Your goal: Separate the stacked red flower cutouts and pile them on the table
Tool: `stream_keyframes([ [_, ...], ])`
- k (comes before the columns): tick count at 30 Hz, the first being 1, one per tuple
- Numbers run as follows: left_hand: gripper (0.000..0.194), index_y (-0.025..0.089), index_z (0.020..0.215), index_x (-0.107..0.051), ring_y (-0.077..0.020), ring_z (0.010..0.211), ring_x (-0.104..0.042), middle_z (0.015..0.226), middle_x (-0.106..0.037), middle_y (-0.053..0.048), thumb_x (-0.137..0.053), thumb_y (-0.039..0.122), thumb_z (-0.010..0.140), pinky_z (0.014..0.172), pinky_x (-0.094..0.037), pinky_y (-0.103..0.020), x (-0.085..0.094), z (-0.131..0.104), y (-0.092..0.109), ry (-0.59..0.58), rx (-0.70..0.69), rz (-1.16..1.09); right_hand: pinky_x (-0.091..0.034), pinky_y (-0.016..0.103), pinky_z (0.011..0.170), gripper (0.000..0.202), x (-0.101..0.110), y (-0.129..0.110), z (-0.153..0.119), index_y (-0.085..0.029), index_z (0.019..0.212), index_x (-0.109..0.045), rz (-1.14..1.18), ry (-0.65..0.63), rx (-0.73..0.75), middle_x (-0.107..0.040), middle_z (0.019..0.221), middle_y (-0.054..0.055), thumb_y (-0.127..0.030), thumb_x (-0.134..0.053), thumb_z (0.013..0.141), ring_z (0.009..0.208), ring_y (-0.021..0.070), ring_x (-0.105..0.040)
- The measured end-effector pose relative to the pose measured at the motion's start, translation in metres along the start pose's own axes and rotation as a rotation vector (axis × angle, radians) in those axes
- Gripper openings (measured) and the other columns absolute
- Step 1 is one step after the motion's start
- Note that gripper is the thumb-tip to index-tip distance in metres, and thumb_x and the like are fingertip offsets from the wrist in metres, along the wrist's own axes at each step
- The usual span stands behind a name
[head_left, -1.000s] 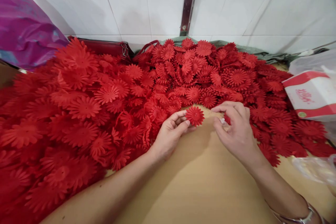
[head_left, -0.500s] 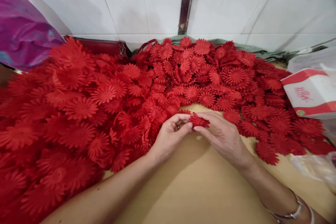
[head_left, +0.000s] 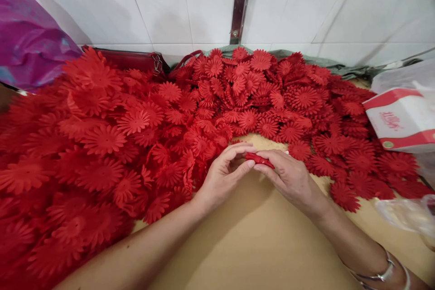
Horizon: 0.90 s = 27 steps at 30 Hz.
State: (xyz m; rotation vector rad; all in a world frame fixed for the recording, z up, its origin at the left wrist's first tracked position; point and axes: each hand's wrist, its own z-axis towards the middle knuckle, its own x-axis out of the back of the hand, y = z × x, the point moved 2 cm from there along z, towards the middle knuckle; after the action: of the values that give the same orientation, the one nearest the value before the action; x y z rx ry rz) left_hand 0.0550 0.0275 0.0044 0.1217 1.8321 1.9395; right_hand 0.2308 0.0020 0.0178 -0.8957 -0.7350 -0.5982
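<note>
Just on the near side of a heap of red flowers (head_left: 136,122), a red flower piece (head_left: 260,160) appears edge-on, its long axis running from the left hand (head_left: 224,172) to the right hand (head_left: 294,176), both grips pinching it, neither clearly nearer.

1. Between my left hand (head_left: 222,174) and right hand (head_left: 294,179), the red petalled piece (head_left: 260,160) looks smooth, with a slight shine.
2. Around them, the heaped red flower cut-outs (head_left: 105,139) look matt; cloth or foam, I can't tell.
3. Below, a smooth, wood-coloured tabletop (head_left: 254,240).
4. Beyond my hands, glossy wall tiles (head_left: 159,2), a polished metal strip (head_left: 241,2) and a leather-like handbag (head_left: 131,60).
5. Far left, a shiny, crinkled plastic bag (head_left: 30,31).
6. To my right, a smooth card carton (head_left: 404,120).
7. On my right forearm, a shiny metal bracelet (head_left: 387,272).
</note>
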Motion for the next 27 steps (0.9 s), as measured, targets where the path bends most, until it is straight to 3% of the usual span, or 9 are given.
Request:
stream_keyframes([
  [6,0.018,0.020,0.102,-0.075,-0.0167,0.095,-0.067,0.102,-0.072,-0.005,-0.074,0.030,0.086,0.089,-0.052,-0.028,-0.0012,-0.0010,0.0016,0.001,0.080,-0.004,-0.059,0.034,0.082,0.023,0.0039,-0.0071,0.0043,-0.022,0.103,-0.067,0.017,-0.012,0.027,-0.077,0.093,0.006,-0.037,-0.050,0.102,0.089,0.0201,-0.073],
  [11,0.020,0.019,0.099,-0.075,-0.0183,0.094,-0.068,0.099,-0.075,-0.005,-0.075,0.032,0.084,0.089,-0.052,-0.029,-0.0005,-0.0009,0.0020,0.063,0.102,-0.013,-0.059,0.031,0.081,0.024,0.0052,-0.0048,0.0054,-0.024,0.110,-0.069,0.182,-0.064,-0.131,-0.078,0.103,0.004,-0.041,-0.064,0.094,0.093,0.0198,-0.074],
  [15,0.019,0.019,0.099,-0.075,-0.0185,0.096,-0.068,0.101,-0.075,-0.006,-0.074,0.032,0.085,0.091,-0.051,-0.030,0.0007,-0.0006,0.0043,0.122,0.072,-0.019,-0.059,0.035,0.089,0.039,0.0044,0.0014,0.0043,-0.024,0.117,-0.067,0.278,0.020,-0.185,-0.076,0.114,0.007,-0.046,-0.073,0.086,0.106,0.0235,-0.072],
  [18,0.021,0.020,0.106,-0.073,-0.0179,0.099,-0.067,0.107,-0.074,-0.006,-0.072,0.031,0.087,0.092,-0.051,-0.029,0.0008,-0.0014,0.0068,0.108,0.042,-0.016,-0.059,0.034,0.087,0.029,0.0045,0.0006,0.0049,-0.023,0.113,-0.067,0.279,0.007,-0.187,-0.077,0.108,0.006,-0.042,-0.067,0.091,0.098,0.0212,-0.073],
  [21,0.030,0.022,0.117,-0.070,-0.0197,0.106,-0.067,0.119,-0.070,-0.008,-0.071,0.030,0.089,0.097,-0.051,-0.031,-0.0003,-0.0026,0.0078,0.019,0.039,0.009,-0.059,0.031,0.080,0.023,0.0075,-0.0033,0.0054,-0.024,0.111,-0.068,0.234,0.002,-0.191,-0.077,0.101,0.004,-0.039,-0.061,0.096,0.090,0.0198,-0.073],
  [27,0.026,0.020,0.109,-0.074,-0.0217,0.106,-0.067,0.113,-0.072,-0.009,-0.073,0.032,0.087,0.099,-0.050,-0.033,0.0023,-0.0016,0.0019,0.011,0.067,0.076,-0.056,0.026,0.070,0.021,0.0072,-0.0016,0.0037,-0.023,0.108,-0.067,0.210,-0.053,-0.189,-0.077,0.094,0.003,-0.038,-0.054,0.100,0.081,0.0172,-0.072],
])
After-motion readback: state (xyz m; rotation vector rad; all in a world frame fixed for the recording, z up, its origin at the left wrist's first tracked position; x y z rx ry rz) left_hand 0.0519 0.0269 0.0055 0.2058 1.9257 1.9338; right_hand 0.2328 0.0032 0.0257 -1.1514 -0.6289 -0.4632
